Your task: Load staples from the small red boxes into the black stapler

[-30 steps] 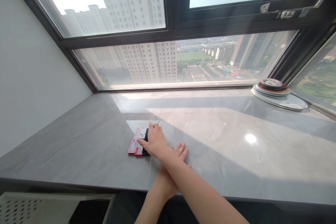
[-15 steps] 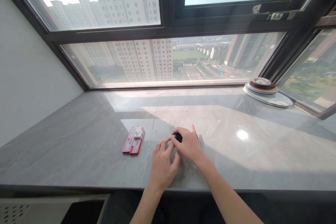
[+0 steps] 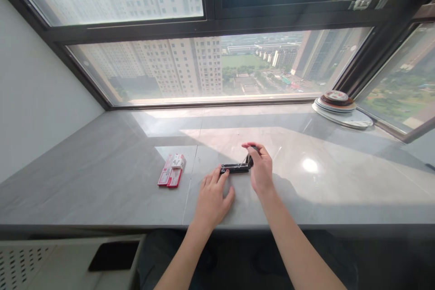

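Observation:
A slim black stapler-like tool lies on the grey stone window sill, in front of me. My left hand rests flat on the sill with fingers stretched out, its fingertips on the tool's left end. My right hand is curled over the tool's right end, fingers pinched on a raised black part there. Two small red and white boxes lie side by side on the sill, a hand's width to the left of my left hand.
A stack of round plates sits in the far right corner by the window. A white wall bounds the sill on the left. Below the sill's front edge at lower left is a white perforated surface with a dark flat object.
My right hand carried the black tool from beside the red boxes rightward to the middle of the sill. My arms uncrossed, and my left hand came onto the tool's left end.

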